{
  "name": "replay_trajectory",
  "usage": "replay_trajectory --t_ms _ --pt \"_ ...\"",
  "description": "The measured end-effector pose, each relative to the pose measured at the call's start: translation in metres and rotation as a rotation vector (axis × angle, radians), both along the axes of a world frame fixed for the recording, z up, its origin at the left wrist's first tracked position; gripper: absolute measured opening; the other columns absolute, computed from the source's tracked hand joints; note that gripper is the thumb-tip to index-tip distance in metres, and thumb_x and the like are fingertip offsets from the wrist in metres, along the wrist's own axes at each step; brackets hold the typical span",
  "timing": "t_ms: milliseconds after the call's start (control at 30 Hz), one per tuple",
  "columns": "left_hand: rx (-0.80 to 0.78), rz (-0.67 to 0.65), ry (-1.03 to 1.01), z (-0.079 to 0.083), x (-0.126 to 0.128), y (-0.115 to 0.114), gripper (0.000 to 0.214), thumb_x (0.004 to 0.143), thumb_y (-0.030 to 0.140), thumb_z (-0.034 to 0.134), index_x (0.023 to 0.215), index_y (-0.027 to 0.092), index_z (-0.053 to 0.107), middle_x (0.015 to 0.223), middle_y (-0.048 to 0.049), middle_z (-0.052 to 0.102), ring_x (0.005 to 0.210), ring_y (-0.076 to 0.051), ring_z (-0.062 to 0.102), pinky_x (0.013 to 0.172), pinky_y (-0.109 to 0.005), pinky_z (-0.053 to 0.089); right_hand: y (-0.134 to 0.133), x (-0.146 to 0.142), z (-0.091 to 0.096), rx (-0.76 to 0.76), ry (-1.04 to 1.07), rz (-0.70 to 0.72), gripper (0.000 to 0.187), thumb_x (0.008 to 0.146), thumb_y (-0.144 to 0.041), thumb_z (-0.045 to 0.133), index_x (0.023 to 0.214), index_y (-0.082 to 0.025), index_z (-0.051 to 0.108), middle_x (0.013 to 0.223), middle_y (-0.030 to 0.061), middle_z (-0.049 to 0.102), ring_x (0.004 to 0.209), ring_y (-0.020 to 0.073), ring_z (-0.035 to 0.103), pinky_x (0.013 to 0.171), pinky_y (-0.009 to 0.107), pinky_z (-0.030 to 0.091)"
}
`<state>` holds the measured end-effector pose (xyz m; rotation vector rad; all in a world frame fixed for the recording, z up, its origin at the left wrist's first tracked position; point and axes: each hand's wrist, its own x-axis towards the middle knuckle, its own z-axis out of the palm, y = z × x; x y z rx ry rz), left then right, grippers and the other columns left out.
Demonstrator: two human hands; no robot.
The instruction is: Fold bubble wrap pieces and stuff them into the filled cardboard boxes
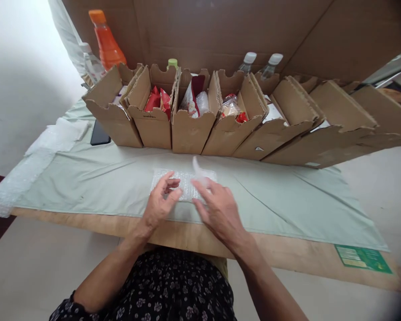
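Note:
A flat sheet of clear bubble wrap (188, 189) lies on the cloth in front of me, with both hands over it. My left hand (161, 196) hovers at its left part, fingers curved and apart, holding nothing. Over the right part is my right hand (217, 203), slightly blurred, with a gap between thumb and index finger. A thin translucent flap (196, 166) stands up just behind the right fingertips. Whether it belongs to the wrap, or touches those fingers, I cannot tell.
Several cardboard bins (190, 133) holding packets stand in a row behind the wrap. A black phone (100, 133) and a long strip of bubble wrap (30, 169) lie left. An orange bottle (108, 42) stands behind the bins. The wooden table edge (287, 252) is nearest me.

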<state>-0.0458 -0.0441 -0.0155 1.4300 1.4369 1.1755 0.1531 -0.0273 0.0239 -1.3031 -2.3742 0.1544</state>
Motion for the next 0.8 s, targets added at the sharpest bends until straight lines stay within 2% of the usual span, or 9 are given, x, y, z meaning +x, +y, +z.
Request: replay_trajectory --t_ms 100,167,300,367,433,533,633,700,800 --pt "-0.129 0.148 -0.018 0.0 -0.025 0.014 0.077 0.093 0.046 0.062 0.156 0.011 0.035 0.12 -0.0165 0.073 0.093 -0.022 0.075 0.076 -0.034 0.062 0.007 -0.039 -0.002 -0.121 -0.179 0.232 0.056 0.092 -0.021 0.07 0.147 -0.026 0.059 0.145 0.0202 0.063 0.113 0.0344 0.07 0.088 0.049 0.057" --pt "-0.172 0.184 0.078 -0.003 -0.032 0.024 0.075 0.088 0.037 0.067 0.154 0.012 0.04 0.112 -0.0114 0.074 0.081 -0.018 0.072 0.071 -0.031 0.059 0.006 -0.045 -0.009 -0.128 -0.16 0.291 0.051 0.093 -0.02 0.07 0.143 -0.023 0.062 0.143 0.0207 0.064 0.114 0.0341 0.071 0.09 0.05 0.057" --pt "-0.174 0.16 0.177 -0.007 -0.032 0.034 0.049 0.081 0.019 0.067 0.13 0.019 0.065 0.101 -0.0036 0.073 0.07 -0.014 0.064 0.073 -0.03 0.055 0.006 -0.018 -0.017 -0.047 0.138 0.249 0.031 0.101 -0.018 0.058 0.129 -0.023 0.069 0.131 0.0124 0.074 0.116 0.0267 0.072 0.098 0.045 0.055" --pt "-0.173 0.136 0.219 -0.005 -0.03 0.032 0.044 0.08 0.014 0.065 0.124 0.019 0.069 0.093 -0.0011 0.071 0.066 -0.013 0.06 0.074 -0.03 0.053 0.01 -0.001 -0.016 0.003 0.236 0.167 0.026 0.103 -0.02 0.056 0.123 -0.023 0.071 0.125 0.0096 0.077 0.116 0.0245 0.073 0.097 0.043 0.055" --pt "-0.167 0.117 0.258 0.0 -0.028 0.028 0.046 0.081 0.011 0.062 0.125 0.019 0.068 0.083 0.0014 0.068 0.064 -0.014 0.058 0.074 -0.03 0.052 0.017 0.01 -0.017 0.049 0.23 0.086 0.024 0.103 -0.023 0.057 0.121 -0.022 0.072 0.124 0.0101 0.077 0.115 0.0256 0.073 0.094 0.043 0.056" --pt "-0.148 0.108 0.331 0.008 -0.028 0.018 0.052 0.083 0.01 0.059 0.133 0.021 0.064 0.08 0.0031 0.066 0.065 -0.015 0.059 0.076 -0.031 0.051 0.031 0.015 -0.026 0.061 0.151 0.052 0.026 0.103 -0.025 0.055 0.121 -0.02 0.072 0.127 0.0122 0.076 0.115 0.0278 0.072 0.09 0.044 0.057" --pt "-0.171 0.11 0.572 0.012 -0.032 0.009 0.058 0.084 0.01 0.06 0.14 0.021 0.06 0.086 0.0002 0.071 0.074 -0.019 0.066 0.078 -0.033 0.054 0.04 0.015 -0.04 0.003 0.066 0.113 0.027 0.102 -0.023 0.053 0.12 -0.019 0.073 0.129 0.0128 0.075 0.117 0.0287 0.071 0.094 0.046 0.055" --pt "-0.181 0.132 0.728 0.012 -0.033 0.005 0.057 0.085 0.011 0.061 0.141 0.017 0.059 0.095 -0.0056 0.073 0.085 -0.025 0.07 0.081 -0.037 0.056 0.04 0.015 -0.046 -0.033 0.021 0.143 0.028 0.101 -0.022 0.053 0.118 -0.02 0.074 0.13 0.0132 0.075 0.119 0.0294 0.07 0.095 0.047 0.054" --pt "0.014 0.166 0.831 0.011 -0.031 0.004 0.048 0.091 0.017 0.061 0.139 0.012 0.06 0.119 -0.0164 0.071 0.106 -0.031 0.069 0.093 -0.046 0.057 0.035 0.014 -0.043 -0.004 0.016 0.112 0.029 0.102 -0.024 0.051 0.12 -0.019 0.073 0.133 0.0143 0.073 0.122 0.0302 0.067 0.096 0.047 0.053"
